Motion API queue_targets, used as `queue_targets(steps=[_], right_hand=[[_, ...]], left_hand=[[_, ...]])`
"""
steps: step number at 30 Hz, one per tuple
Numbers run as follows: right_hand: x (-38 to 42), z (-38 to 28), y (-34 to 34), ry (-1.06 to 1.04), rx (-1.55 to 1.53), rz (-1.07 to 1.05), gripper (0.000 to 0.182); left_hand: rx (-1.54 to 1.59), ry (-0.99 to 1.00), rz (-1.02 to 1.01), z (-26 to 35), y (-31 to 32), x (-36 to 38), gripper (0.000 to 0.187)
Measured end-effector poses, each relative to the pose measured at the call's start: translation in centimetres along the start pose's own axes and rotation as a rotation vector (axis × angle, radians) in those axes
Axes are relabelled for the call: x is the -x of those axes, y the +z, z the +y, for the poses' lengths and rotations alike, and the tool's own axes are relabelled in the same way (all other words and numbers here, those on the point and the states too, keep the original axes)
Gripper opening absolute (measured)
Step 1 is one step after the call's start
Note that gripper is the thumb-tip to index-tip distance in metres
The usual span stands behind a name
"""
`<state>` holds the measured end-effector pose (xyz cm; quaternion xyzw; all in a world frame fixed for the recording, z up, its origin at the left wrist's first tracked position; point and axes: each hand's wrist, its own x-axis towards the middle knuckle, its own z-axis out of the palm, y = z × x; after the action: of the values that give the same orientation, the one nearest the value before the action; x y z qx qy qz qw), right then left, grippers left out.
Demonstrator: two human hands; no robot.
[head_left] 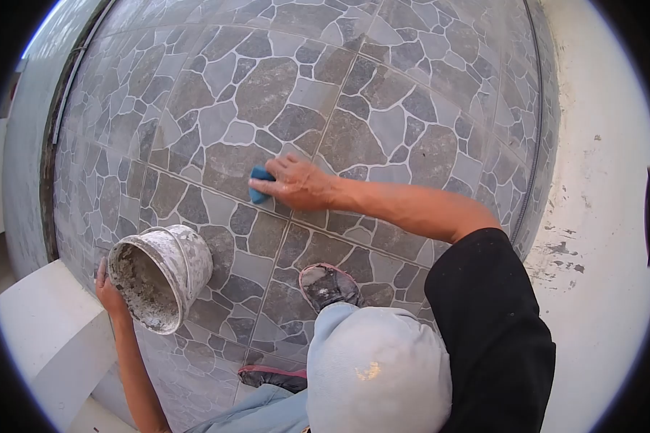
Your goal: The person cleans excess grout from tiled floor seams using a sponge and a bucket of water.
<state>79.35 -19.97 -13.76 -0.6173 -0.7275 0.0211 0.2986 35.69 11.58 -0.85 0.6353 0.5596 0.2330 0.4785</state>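
My right hand (292,182) is closed round a blue sponge (260,184), which touches the stone-patterned tile floor (267,90) close to a joint between tiles. At the left, my left hand (110,290) is at the rim side of a tilted white bucket (195,263). The bucket is smeared with grey-white residue, and its mouth faces left, showing a grey, crusted inside. Some fingers of my left hand lie along the bucket's outer edge; the others are hidden, so its exact grip does not show.
Two dark shoes with pink edges, one (328,285) near the middle and one (274,377) lower, stand on the tiles. A pale, stained wall (592,180) runs down the right. White ledges (47,317) are at lower left, beside a dark edge strip (48,166).
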Motion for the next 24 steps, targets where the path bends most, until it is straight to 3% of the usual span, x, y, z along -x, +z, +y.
queue_targets(steps=[2,5,8,11,13,14,16,17,20,22,24], right_hand=[[-0.9,10.8,-3.9,0.352,0.360,0.176,0.041],[0.5,24.8,-11.3,1.111,0.781,0.267,0.025],[1.3,23.5,-15.7,1.087,0.953,0.323,0.030],[2.3,13.1,-13.1,0.750,0.481,0.382,0.041],[4.3,2.9,-7.9,0.565,0.175,0.264,0.046],[6.0,-1.8,-5.9,0.458,0.035,0.078,0.044],[7.7,-4.1,-3.9,0.336,-0.019,0.013,0.047],[8.3,-4.2,-3.4,0.207,-0.069,-0.058,0.049],[5.3,7.9,-7.1,0.497,0.383,0.180,0.052],[3.2,17.6,-9.0,0.823,0.633,0.245,0.046],[1.4,22.1,-9.7,0.789,0.686,0.293,0.045]], left_hand=[[-0.014,0.015,0.035,0.4,0.4,0.2,0.052],[0.006,0.006,0.018,0.7,0.7,0.4,0.048],[-0.065,0.044,0.020,0.8,0.8,0.4,0.047],[-0.134,0.063,0.006,1.3,1.1,0.7,0.050],[-0.157,0.056,0.005,1.1,0.9,0.4,0.050],[-0.177,0.054,-0.004,1.0,0.5,0.4,0.050],[-0.098,0.021,-0.015,0.9,0.2,-0.2,0.050],[-0.011,-0.015,-0.022,0.4,0.2,-0.1,0.049],[-0.216,0.088,0.034,-0.2,-0.2,-0.6,0.047],[-0.237,0.096,0.046,0.0,-0.4,-0.7,0.047],[-0.289,0.112,0.027,-0.1,-0.5,-0.6,0.048]])
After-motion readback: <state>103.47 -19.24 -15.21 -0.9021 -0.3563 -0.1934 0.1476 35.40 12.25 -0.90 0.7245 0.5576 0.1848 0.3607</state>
